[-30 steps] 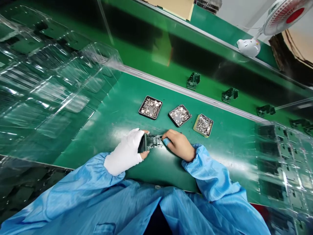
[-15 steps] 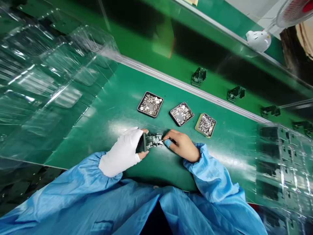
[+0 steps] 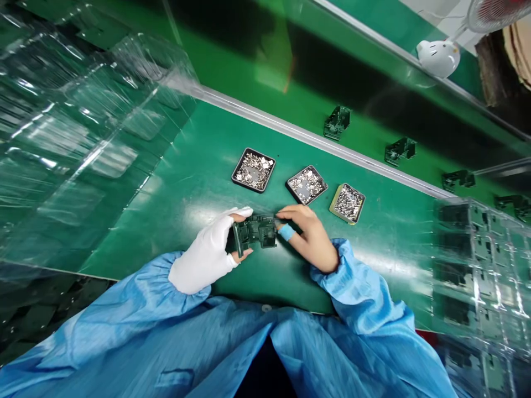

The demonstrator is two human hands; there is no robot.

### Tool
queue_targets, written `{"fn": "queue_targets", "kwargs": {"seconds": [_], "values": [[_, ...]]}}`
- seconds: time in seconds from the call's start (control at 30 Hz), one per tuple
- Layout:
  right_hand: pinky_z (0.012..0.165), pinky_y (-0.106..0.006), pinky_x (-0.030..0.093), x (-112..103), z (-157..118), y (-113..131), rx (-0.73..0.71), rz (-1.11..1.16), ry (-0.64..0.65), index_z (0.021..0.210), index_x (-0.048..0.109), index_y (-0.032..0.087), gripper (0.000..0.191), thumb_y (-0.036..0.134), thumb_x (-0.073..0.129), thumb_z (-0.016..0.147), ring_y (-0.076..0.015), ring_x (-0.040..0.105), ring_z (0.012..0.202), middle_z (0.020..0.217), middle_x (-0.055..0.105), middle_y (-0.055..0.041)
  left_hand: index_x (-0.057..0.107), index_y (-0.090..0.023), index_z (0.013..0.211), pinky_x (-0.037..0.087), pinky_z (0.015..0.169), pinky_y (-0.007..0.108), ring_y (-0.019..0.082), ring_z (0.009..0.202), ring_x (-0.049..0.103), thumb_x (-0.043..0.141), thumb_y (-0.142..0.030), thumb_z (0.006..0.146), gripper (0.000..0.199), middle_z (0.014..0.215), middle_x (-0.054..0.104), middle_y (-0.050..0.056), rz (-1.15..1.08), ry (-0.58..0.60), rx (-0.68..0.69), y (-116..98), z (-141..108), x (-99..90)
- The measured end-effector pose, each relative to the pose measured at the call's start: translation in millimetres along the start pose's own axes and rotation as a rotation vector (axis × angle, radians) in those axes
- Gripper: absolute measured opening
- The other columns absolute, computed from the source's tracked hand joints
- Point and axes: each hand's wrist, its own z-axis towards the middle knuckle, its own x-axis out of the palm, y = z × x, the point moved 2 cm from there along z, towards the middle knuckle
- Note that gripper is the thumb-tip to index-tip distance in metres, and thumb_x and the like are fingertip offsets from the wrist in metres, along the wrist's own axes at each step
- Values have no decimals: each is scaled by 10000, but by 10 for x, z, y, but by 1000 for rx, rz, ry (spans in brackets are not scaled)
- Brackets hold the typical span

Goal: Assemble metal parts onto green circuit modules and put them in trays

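Observation:
My left hand (image 3: 207,251), in a white fingerless glove, is closed around the left end of a dark green plastic housing (image 3: 259,229). Its bare fingertips press on opposite sides of the part. The housing has an open, stepped inside with several slots. At its right end, my right hand (image 3: 309,237) is bare, with blue tape around the thumb. Thumb and index finger pinch close together at that edge; any small piece between them is too small to make out. Beyond the hands lie a left tray (image 3: 262,189), a middle tray (image 3: 291,194) and a right tray (image 3: 333,207), all with small shiny metal parts.
Clear plastic blister trays (image 3: 83,160) are stacked at the left. More blister trays (image 3: 477,265) holding green housings stand at the right. Several housings (image 3: 337,122) sit in a row behind the metal rail (image 3: 265,122). A white fan (image 3: 440,58) stands on the upper shelf.
The housing has been turned between my hands, so its open, stepped side shows more. My right fingers have shifted slightly up along its right end. The view has tilted a little.

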Motion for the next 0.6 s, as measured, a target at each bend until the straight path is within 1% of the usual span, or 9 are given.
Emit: {"fn": "queue_targets", "kwargs": {"seconds": [0.07, 0.13, 0.2, 0.27, 0.33, 0.4, 0.5, 0.57, 0.6], "values": [[860, -319, 460, 41, 5, 63, 18, 124, 35, 905, 581, 190, 126, 301, 520, 909, -166, 598, 915, 973, 630, -63, 358, -211, 1251, 387, 1071, 459, 270, 1264, 469, 597, -385, 792, 546, 1338, 499, 122, -72, -9, 45, -8, -19, -15], [878, -321, 454, 57, -9, 148, -27, 147, 35, 859, 552, 193, 133, 315, 522, 906, -151, 604, 871, 931, 628, -50, 321, -210, 1317, 352, 1096, 478, 300, 1306, 415, 627, -445, 750, 686, 1390, 446, 132, -125, -9, 79, -8, -38, -46], [1012, -380, 360, 53, -49, 237, -124, 20, 24, 865, 540, 199, 128, 321, 529, 901, -152, 594, 906, 940, 634, -42, 256, -203, 1383, 355, 1092, 483, 314, 1316, 395, 613, -454, 751, 768, 1427, 397, 136, -129, 4, 70, 8, -52, -79], [1115, -433, 197, 64, -106, 316, -237, -170, 39, 896, 543, 205, 132, 332, 509, 910, -159, 574, 957, 956, 641, -39, 214, -209, 1411, 376, 1070, 489, 317, 1301, 410, 587, -429, 778, 766, 1439, 376, 130, -58, 3, 67, 37, -59, -96], [1145, -445, 97, 107, -159, 375, -317, -345, 69, 928, 555, 201, 173, 349, 464, 932, -170, 551, 1003, 974, 646, -44, 213, -222, 1415, 385, 1050, 512, 333, 1279, 426, 588, -439, 775, 772, 1440, 374, 121, 36, -23, 119, 63, -61, -85], [1153, -439, 58, 174, -186, 415, -365, -479, 103, 953, 575, 190, 225, 330, 399, 960, -178, 530, 1038, 1002, 650, -48, 215, -215, 1417, 388, 1032, 536, 358, 1260, 434, 586, -464, 765, 791, 1431, 380, 130, 98, -57, 191, 81, -57, -47], [1158, -409, 55, 229, -168, 427, -445, -560, 208, 973, 601, 183, 269, 249, 341, 977, -169, 523, 1055, 1047, 655, -35, 256, -189, 1393, 434, 974, 527, 364, 1189, 499, 552, -394, 805, 689, 1325, 479, 162, 200, -59, 247, 94, -38, 23], [1154, -399, 98, 136, -127, 367, -463, -506, 282, 1015, 602, 198, 236, 262, 379, 971, -158, 526, 1068, 1095, 645, -24, 331, -186, 1335, 475, 919, 502, 348, 1103, 561, 531, -346, 821, 574, 1207, 555, 161, 251, -41, 252, 93, -24, 46], [1142, -393, 152, 30, -97, 300, -420, -476, 277, 1035, 599, 206, 220, 278, 402, 967, -156, 527, 1078, 1111, 640, -23, 363, -189, 1302, 490, 896, 493, 342, 1067, 581, 527, -343, 817, 534, 1163, 575, 154, 251, -38, 249, 92, -21, 47]]}}
